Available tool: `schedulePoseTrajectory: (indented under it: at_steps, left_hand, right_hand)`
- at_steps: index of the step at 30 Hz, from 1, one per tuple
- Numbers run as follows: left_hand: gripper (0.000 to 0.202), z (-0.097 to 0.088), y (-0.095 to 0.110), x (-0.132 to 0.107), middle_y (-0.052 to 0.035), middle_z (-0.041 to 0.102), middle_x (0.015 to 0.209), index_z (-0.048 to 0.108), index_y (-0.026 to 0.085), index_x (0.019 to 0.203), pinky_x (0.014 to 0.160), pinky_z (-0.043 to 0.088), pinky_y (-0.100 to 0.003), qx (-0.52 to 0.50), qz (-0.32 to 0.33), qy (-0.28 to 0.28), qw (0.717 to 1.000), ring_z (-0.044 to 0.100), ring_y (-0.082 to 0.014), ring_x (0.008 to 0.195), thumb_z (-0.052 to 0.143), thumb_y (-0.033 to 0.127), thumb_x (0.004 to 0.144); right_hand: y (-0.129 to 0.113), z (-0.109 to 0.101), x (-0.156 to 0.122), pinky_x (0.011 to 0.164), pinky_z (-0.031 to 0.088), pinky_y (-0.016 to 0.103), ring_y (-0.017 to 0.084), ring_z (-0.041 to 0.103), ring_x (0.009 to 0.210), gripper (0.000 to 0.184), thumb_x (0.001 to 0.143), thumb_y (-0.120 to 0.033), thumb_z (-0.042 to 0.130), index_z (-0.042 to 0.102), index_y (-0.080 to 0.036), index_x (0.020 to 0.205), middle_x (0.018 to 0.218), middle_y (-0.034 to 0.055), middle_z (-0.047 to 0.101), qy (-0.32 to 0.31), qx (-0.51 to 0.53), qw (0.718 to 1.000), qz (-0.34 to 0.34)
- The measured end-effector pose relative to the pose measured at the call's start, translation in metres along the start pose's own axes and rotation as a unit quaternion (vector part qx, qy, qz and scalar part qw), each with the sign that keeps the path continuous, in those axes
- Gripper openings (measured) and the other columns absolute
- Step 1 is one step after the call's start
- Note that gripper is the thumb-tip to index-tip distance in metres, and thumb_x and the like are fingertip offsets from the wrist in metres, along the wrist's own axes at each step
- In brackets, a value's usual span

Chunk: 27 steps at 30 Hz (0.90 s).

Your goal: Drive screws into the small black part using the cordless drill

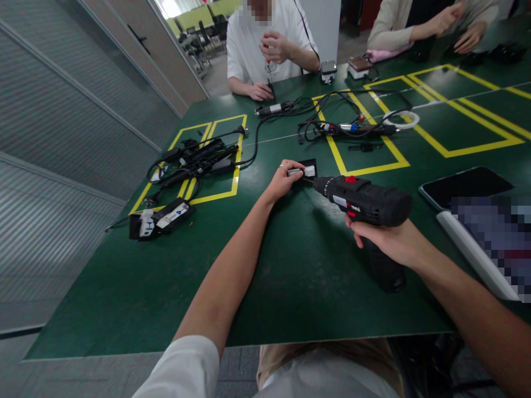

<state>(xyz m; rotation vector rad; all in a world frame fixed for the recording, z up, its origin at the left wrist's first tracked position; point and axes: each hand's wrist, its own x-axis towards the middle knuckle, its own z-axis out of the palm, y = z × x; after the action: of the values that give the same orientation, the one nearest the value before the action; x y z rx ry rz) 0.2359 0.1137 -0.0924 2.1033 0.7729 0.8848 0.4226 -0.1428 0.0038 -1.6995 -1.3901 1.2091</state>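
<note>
My right hand (392, 240) is wrapped round the handle of a black cordless drill (369, 202) with red switches. The drill points left, and its bit reaches a small flat black piece with white labels (310, 170) lying on the green table. Whether the bit touches that piece I cannot tell. With bent fingers, my left hand (284, 176) grips the piece's left side, covering part of it.
Black cables and tools (203, 160) lie in a heap at the left, near a black labelled part (160, 218). Corded screwdrivers (348, 129) lie ahead. A phone (464, 187) and a blurred-out device rest at the right. Two people sit across the table (199, 293).
</note>
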Motion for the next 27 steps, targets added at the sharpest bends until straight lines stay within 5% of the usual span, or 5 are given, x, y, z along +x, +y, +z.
schedulePoseTrajectory:
  at_steps: [27]
  left_hand:
    - [0.019, 0.0008, 0.0037, -0.0004, -0.0047, 0.06, 0.101, 0.068, 0.02, 0.095, 0.099, 0.041, -0.038, 0.008, -0.006, 0.016, 1.0, 0.055, -0.02, 0.102, 0.062, 0.031, 0.08]
  right_hand:
    - [0.0007, -0.0001, 0.0012, 0.065, 0.046, 0.033, 0.019, 0.061, 0.065, 0.01, 0.083, -0.029, 0.056, 0.063, -0.022, 0.083, 0.064, -0.0003, 0.063, -0.01, 0.012, 1.0, -0.009]
